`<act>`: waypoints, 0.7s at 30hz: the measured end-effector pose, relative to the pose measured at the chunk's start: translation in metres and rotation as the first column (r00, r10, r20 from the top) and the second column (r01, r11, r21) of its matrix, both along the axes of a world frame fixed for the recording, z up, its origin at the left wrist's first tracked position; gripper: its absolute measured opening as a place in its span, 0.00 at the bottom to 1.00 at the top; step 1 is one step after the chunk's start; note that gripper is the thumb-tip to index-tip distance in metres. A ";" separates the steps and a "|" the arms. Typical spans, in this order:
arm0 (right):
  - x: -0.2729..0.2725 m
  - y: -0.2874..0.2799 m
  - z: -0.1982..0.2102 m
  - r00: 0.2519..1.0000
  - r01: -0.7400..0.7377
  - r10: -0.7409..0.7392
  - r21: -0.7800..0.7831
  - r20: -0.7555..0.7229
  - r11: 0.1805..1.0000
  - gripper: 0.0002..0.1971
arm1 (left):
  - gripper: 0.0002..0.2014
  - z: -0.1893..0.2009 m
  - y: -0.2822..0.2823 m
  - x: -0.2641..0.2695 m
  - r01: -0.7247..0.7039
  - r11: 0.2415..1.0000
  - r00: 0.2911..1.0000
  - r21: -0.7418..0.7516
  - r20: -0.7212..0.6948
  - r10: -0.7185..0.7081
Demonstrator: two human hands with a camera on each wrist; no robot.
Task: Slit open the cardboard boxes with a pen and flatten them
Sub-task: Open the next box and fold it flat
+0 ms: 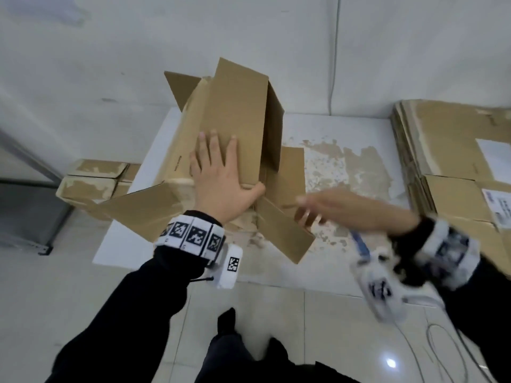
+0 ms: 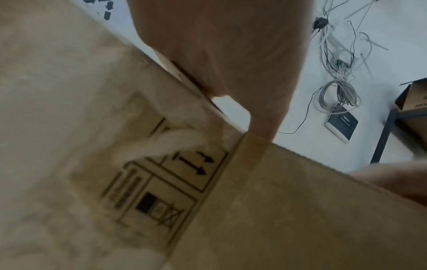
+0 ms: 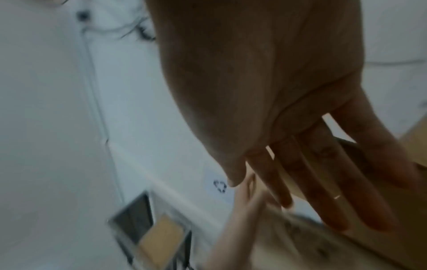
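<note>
Your left hand (image 1: pixel 221 178) lay spread flat on the opened cardboard box (image 1: pixel 235 120) on the white tabletop (image 1: pixel 345 128), your empty right hand (image 1: pixel 326 208) reached in with fingers straight: flattening seemed underway, next pressing it down.

Box (image 1: pixel 235 114) – matt brown cardboard; floor (image 1: pixel 69 299) – glossy tile.
</note>
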State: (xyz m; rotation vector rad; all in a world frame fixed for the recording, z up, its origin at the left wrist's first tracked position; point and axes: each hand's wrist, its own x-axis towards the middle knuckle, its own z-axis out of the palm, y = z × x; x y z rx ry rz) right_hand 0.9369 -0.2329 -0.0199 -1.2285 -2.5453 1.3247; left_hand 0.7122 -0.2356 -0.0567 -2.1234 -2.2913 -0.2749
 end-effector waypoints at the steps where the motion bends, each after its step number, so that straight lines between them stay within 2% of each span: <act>1: 0.002 0.025 0.002 0.997 0.077 -0.077 0.030 -0.002 0.997 0.20 | 0.49 -0.002 -0.006 -0.006 0.016 0.999 1.000 0.035 0.023 -0.017; 3: -0.002 0.080 -0.001 0.973 0.210 -0.225 0.215 0.046 0.954 0.18 | 0.48 -0.007 -0.020 -0.015 0.071 0.992 0.995 0.099 0.062 -0.078; 4: -0.011 0.104 -0.008 0.957 0.240 -0.277 0.308 0.084 0.921 0.23 | 0.48 -0.010 -0.026 -0.018 0.111 0.986 0.990 0.125 0.075 -0.120; 6: -0.039 0.137 -0.027 0.919 0.281 -0.364 0.397 0.150 0.874 0.35 | 0.47 -0.014 -0.031 -0.023 0.166 0.973 0.980 0.159 0.084 -0.181; 7: -0.053 0.145 -0.035 0.902 0.319 -0.407 0.414 0.144 0.853 0.35 | 0.47 -0.014 -0.031 -0.025 0.175 0.971 0.978 0.166 0.085 -0.191; 9: -0.065 0.157 -0.050 0.875 0.387 -0.475 0.459 0.091 0.800 0.23 | 0.47 -0.013 -0.026 -0.030 0.180 0.969 0.976 0.168 0.090 -0.197; 11: -0.051 0.164 -0.055 0.866 0.409 -0.496 0.473 0.070 0.780 0.14 | 0.47 -0.013 -0.019 -0.031 0.190 0.967 0.974 0.169 0.091 -0.207; 13: -0.020 0.178 -0.051 0.844 0.467 -0.534 0.408 0.061 0.785 0.09 | 0.46 -0.014 -0.013 -0.028 0.187 0.965 0.975 0.183 0.086 -0.206; 14: -0.001 0.189 -0.051 0.801 0.558 -0.598 0.351 0.008 0.752 0.10 | 0.46 -0.015 -0.009 -0.026 0.182 0.963 0.977 0.197 0.078 -0.200; 16: 0.029 0.199 -0.052 0.614 0.789 -0.765 0.125 -0.196 0.602 0.15 | 0.44 -0.017 0.001 -0.020 0.170 0.962 0.981 0.214 0.053 -0.185; 17: 0.038 0.198 -0.051 0.510 0.849 -0.812 0.010 -0.284 0.529 0.17 | 0.44 -0.017 0.008 -0.016 0.159 0.965 0.985 0.209 0.040 -0.170; 18: 0.041 0.191 -0.049 0.426 0.872 -0.836 -0.091 -0.345 0.482 0.19 | 0.44 -0.016 0.018 -0.013 0.147 0.970 0.987 0.194 0.028 -0.155; 21: 0.029 0.125 -0.043 0.358 0.741 -0.830 -0.411 -0.429 0.532 0.25 | 0.45 -0.017 0.061 0.001 0.153 0.983 0.988 0.104 -0.025 -0.151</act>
